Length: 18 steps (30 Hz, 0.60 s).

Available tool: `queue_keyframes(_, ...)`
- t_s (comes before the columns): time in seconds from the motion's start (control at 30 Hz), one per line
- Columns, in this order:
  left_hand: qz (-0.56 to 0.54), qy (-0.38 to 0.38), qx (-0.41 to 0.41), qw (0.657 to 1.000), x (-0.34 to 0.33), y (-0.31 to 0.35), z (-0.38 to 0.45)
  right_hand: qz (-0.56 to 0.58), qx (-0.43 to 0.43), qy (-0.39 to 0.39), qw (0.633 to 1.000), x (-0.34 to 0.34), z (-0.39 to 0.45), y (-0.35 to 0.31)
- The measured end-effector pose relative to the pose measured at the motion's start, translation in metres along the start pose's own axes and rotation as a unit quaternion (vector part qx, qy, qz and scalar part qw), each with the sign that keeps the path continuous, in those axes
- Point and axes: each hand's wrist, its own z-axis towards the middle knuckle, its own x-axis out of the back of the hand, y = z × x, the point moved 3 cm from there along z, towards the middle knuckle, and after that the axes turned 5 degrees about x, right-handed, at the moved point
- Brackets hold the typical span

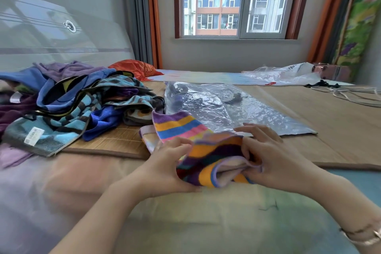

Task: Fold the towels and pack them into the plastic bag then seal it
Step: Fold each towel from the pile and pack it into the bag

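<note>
A small striped towel (208,156) in purple, orange, blue and pink lies bunched on the bed in front of me. My left hand (171,167) grips its left side with curled fingers. My right hand (272,156) pinches its pale folded edge on the right. A second striped towel (177,126) lies flat just behind, partly under the first. A clear plastic bag (226,107) lies flat on the bamboo mat (329,121) beyond my hands, with something dark inside at its far end. A heap of unfolded towels (68,105) sits to the left.
An orange cloth (134,68) lies behind the heap. Another crumpled plastic bag (284,74) and white cables (350,95) lie at the far right. A window and curtains stand behind the bed. A headboard rises at the left.
</note>
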Motion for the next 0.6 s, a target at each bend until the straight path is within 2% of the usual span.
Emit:
queue_keyframes(0.13,0.028,-0.034,-0.033,0.999,-0.013,0.006,-0.013,-0.088,0.042,-0.076,0.992,-0.011,-0.023,0.002)
queue_keyframes(0.2,0.086,-0.048,-0.046,0.994,-0.018,0.004,-0.017,-0.118,0.062,-0.098,0.986,-0.016,-0.03,0.003)
queue_keyframes(0.3,0.218,-0.068,-0.067,0.971,-0.027,0.003,-0.025,-0.154,0.076,-0.088,0.981,-0.027,-0.034,0.002)
queue_keyframes(0.37,0.268,-0.052,-0.09,0.958,-0.034,0.005,-0.03,-0.15,0.094,-0.065,0.982,-0.029,-0.034,0.001)
queue_keyframes(0.43,0.298,-0.028,-0.12,0.947,-0.041,0.007,-0.032,-0.084,0.1,-0.011,0.991,-0.023,-0.031,0.001)
queue_keyframes(0.5,0.307,0.001,-0.137,0.942,-0.045,0.007,-0.032,0.042,0.075,0.06,0.994,-0.011,-0.026,-0.001)
queue_keyframes(0.6,0.228,0.044,-0.129,0.964,-0.041,0.011,-0.031,0.176,0.027,0.108,0.978,-0.003,-0.016,-0.003)
